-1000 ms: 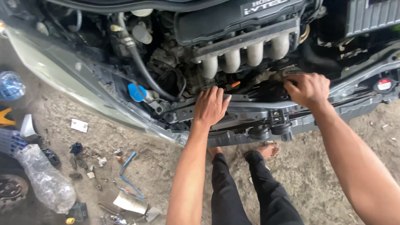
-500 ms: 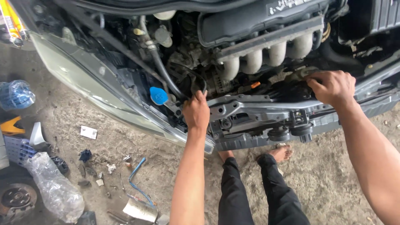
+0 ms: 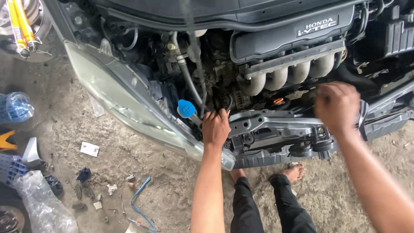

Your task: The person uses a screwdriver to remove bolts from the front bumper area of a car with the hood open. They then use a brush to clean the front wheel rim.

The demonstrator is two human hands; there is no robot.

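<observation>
The left hand (image 3: 215, 127) reaches into the engine bay, its fingers curled just beside the blue cap (image 3: 186, 108); what it grips I cannot tell; the right hand (image 3: 337, 105), blurred, rests spread on the front crossmember (image 3: 276, 123); probably loosening work, which calls for a firm grip.

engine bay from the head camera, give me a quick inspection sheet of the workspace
surface: bare dirt floor, dusty.
job's things: metal front crossbar under both hands; blue cap beside the left hand.
clutter: plastic bag, blue water bottle, white card, small scraps.
grippers: left hand resting on the crossbar's left end; right hand blurred at the right end, grip unclear.
cables: blue cord on the floor; grey hose in the bay.
surroundings: headlight, bare feet.
</observation>
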